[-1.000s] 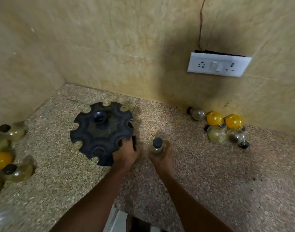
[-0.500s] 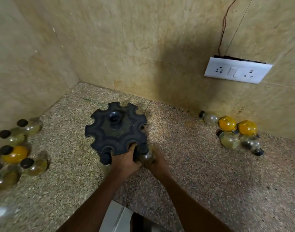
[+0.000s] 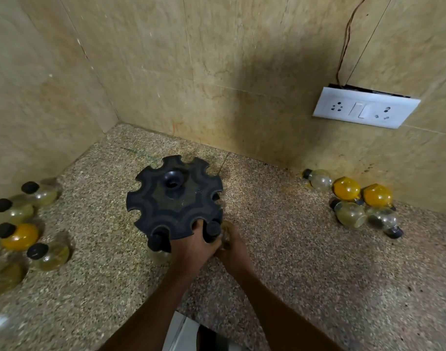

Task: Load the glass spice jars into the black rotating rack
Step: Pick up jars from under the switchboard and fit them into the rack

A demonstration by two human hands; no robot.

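Note:
The black rotating rack (image 3: 175, 198) stands on the speckled counter near the corner, its notched top facing me. My left hand (image 3: 191, 245) grips the rack's near edge. My right hand (image 3: 233, 245) holds a glass jar with a black cap (image 3: 213, 230) at a near-right notch; the jar's body is mostly hidden by my fingers. Another black-capped jar (image 3: 157, 243) hangs in the notch to the left of my left hand. Several loose jars lie in a group at the left (image 3: 30, 239) and another group at the right (image 3: 353, 201), some filled with yellow powder.
Tiled walls meet in a corner behind the rack. A white switch and socket plate (image 3: 363, 107) sits on the right wall with a wire running up. The counter's front edge (image 3: 189, 323) runs between my forearms.
My right hand carried the jar from beside the rack to its near-right notch. My left hand stayed on the rack's edge. The camera view shifted left and closer.

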